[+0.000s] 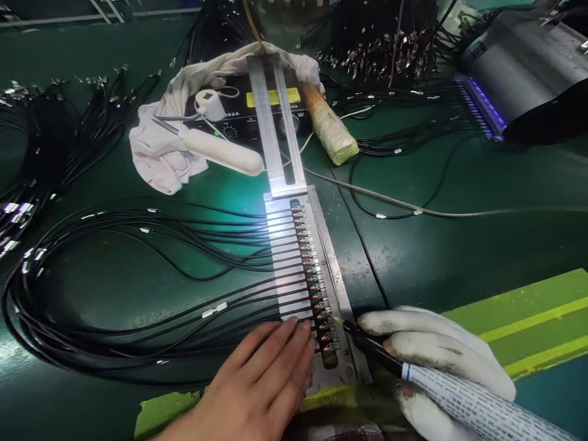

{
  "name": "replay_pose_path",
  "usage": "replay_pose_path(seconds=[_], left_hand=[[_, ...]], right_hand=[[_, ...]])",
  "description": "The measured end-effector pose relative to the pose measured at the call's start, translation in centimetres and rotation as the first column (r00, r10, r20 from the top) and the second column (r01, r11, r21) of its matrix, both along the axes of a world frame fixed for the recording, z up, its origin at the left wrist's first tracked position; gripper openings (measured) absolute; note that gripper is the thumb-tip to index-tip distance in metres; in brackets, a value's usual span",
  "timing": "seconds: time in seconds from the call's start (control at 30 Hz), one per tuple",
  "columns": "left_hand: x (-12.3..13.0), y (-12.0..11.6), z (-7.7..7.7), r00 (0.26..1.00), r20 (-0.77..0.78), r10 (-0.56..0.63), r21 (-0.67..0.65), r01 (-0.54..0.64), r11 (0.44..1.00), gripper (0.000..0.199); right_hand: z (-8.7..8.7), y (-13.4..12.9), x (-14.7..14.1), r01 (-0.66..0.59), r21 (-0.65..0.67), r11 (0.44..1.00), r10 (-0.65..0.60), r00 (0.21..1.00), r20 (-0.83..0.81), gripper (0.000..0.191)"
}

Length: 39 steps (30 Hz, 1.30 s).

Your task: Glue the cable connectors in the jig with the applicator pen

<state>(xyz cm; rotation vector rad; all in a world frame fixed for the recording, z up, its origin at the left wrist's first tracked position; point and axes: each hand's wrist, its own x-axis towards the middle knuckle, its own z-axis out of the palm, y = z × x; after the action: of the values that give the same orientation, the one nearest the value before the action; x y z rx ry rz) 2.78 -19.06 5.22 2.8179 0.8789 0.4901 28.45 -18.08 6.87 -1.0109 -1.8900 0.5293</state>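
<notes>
cables (46, 331) lie side by side across a metal fixture (337, 278), their ends lined up in a row of small connectors (316, 286) near its middle; from there they loop away leftward over the green surface (459, 257). the fixture runs away from the person, its near end between the two hands.

the left hand (266, 380) is bare and laid fairly flat over the cables at the near end, fingers side by side and not curled round anything that shows; the thumb is hidden. the right hand (441, 355), in a smudged white glove, is closed on a pen-shaped tool (463, 389) with a printed white wrap and a black front part. its fine tip points at the connectors toward the near end of the row; whether it touches one i cannot tell.

the step in hand looks like close work on a single cable end, probably soldering, with the left hand steadying the cables. the next move seems to call for a light, exact placing of the tip on one connector, clear of its close neighbours and of the bare fingertips just beside the row, while the cables stay pressed down so that no end shifts.
</notes>
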Motion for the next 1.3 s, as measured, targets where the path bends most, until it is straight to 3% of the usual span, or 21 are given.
replay_pose_path(seconds=[0.17, 0.47, 0.87, 1.17, 1.3], left_hand=[[0.0, -0.2, 0.2, 1.0, 0.0, 0.0, 0.023, 0.0, 1.0, 0.029], [0.0, 0.1, 0.3, 1.0, -0.015, 0.013, 0.042, -0.013, 0.999, 0.029], [0.0, -0.1, 0.1, 1.0, 0.019, 0.021, 0.017, -0.022, 1.0, 0.027], [0.1, 0.0, 0.4, 0.999, -0.043, 0.01, 0.044, -0.008, 0.999, 0.028], [0.1, 0.0, -0.4, 1.0, -0.003, 0.02, 0.088, -0.02, 0.996, 0.029]], right_hand=[[-0.3, -0.3, -0.4, -0.029, -0.012, 1.0, 0.03, 0.994, 0.101, 0.015], [-1.2, 0.0, -0.4, -0.064, -0.056, 0.996, 0.067, 0.996, 0.054, 0.019], [-1.0, -0.1, -0.5, -0.053, -0.038, 0.998, 0.055, 0.997, 0.045, 0.019], [-0.6, 0.2, -0.2, -0.032, -0.025, 0.999, 0.034, 0.993, 0.114, 0.013], [-0.4, 0.4, -0.4, -0.032, -0.008, 0.999, 0.032, 0.994, 0.101, 0.014]])
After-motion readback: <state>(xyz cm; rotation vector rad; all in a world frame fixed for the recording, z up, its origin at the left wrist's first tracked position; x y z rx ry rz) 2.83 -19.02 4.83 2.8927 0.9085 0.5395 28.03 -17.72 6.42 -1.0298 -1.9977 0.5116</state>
